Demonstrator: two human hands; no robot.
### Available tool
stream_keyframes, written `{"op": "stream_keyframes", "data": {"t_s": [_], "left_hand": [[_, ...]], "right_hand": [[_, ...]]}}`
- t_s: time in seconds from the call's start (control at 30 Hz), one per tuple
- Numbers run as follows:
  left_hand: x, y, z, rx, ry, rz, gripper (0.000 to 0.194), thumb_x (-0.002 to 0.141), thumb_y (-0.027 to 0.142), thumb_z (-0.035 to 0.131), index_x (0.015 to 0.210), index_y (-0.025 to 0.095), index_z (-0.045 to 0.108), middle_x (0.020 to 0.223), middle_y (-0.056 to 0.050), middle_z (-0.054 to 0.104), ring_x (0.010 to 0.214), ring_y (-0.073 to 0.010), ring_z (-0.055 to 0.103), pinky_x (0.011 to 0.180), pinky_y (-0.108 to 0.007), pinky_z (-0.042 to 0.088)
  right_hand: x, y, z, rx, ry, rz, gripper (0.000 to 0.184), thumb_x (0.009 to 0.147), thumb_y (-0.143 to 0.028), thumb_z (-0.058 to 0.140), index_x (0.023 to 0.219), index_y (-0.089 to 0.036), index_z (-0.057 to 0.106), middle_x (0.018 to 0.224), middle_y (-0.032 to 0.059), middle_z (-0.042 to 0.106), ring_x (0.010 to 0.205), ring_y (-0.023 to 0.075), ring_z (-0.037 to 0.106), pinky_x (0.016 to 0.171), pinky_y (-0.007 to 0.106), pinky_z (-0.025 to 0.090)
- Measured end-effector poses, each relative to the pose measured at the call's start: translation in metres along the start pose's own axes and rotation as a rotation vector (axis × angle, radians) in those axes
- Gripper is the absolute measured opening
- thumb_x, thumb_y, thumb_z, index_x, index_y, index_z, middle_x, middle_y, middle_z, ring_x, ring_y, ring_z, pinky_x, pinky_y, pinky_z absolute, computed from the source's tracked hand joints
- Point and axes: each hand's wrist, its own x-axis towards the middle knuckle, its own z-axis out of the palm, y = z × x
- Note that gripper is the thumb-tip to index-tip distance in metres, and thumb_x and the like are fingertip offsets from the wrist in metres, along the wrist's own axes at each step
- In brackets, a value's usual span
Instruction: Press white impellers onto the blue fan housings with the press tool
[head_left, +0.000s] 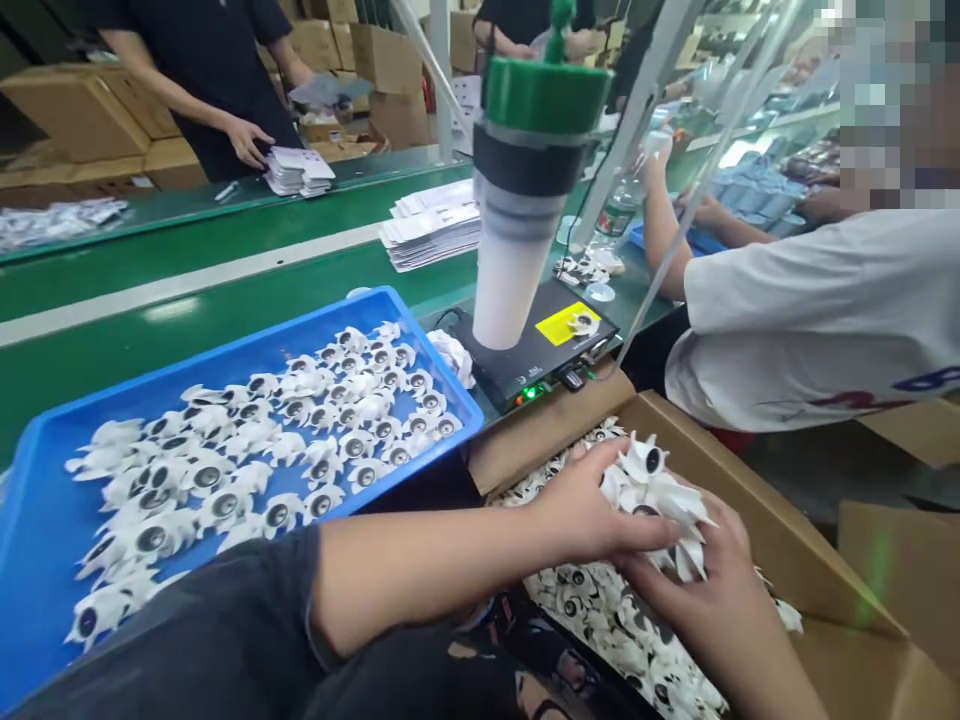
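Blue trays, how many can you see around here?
2. A large blue tray of white fan wheels lies at left; apparently another blue tray, partly hidden, sits at upper right by a person's arm. More may be hidden.

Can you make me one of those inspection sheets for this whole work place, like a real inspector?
Surface: green table with a pale stripe along it.
Job's things: white finned wheels with dark centres lie in a blue tray; many more are in a cardboard box.
Clutter: tapered white container with a green top, apparently standing on a black device; crumpled white wad between device and tray.
Grips: left grip and right grip together hold several white finned wheels over the box.
Cables: dark cable by the black device; far end can't be told.
Surroundings: person in a dark shirt at stacked papers across the table; person in a pale shirt at right.
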Motion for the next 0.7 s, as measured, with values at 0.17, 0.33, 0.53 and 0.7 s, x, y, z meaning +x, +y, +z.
{"op": "stream_keyframes", "data": {"t_s": [0.17,0.33,0.53,0.7], "left_hand": [[-0.066,0.037,-0.054,-0.069,0.202,0.082,0.079,0.057,0.037,0.085,0.127,0.024,0.052,0.116,-0.009,0.062,0.108,-0.0296,0.060,0.092,-0.041,0.051],[-0.120,0.078,-0.129,-0.083,0.538,0.181,0.088,0.057,0.043,0.080,0.134,0.024,0.042,0.117,-0.009,0.065,0.104,-0.0294,0.064,0.088,-0.040,0.053],[-0.179,0.073,-0.217,0.860,0.957,-0.328,0.090,0.060,0.046,0.075,0.141,0.021,0.044,0.160,-0.012,0.018,0.144,-0.0416,0.024,0.114,-0.049,0.032],[-0.193,0.067,-0.231,1.401,0.758,-0.696,0.078,0.071,0.050,0.062,0.140,0.016,0.049,0.158,-0.018,0.022,0.143,-0.0476,0.021,0.110,-0.061,0.030]], "right_hand": [[0.016,-0.070,0.019,0.036,-0.159,-0.346,0.062,0.071,-0.046,0.069,0.129,-0.030,0.054,0.127,0.0088,0.043,0.121,0.0304,0.049,0.089,0.040,0.054],[0.050,-0.168,0.076,0.207,-0.459,-0.502,0.076,0.064,-0.041,0.081,0.133,-0.029,0.052,0.134,0.0102,0.034,0.128,0.0307,0.044,0.106,0.044,0.044],[0.065,-0.236,0.147,0.063,-0.842,-0.648,0.097,0.061,-0.038,0.088,0.145,-0.028,0.040,0.157,0.0138,-0.006,0.128,0.0378,0.047,0.102,0.049,0.047],[0.075,-0.185,0.121,0.099,-0.753,-0.769,0.065,0.074,-0.027,0.077,0.135,-0.027,0.054,0.152,0.0096,0.030,0.120,0.0339,0.054,0.095,0.049,0.052]]}}
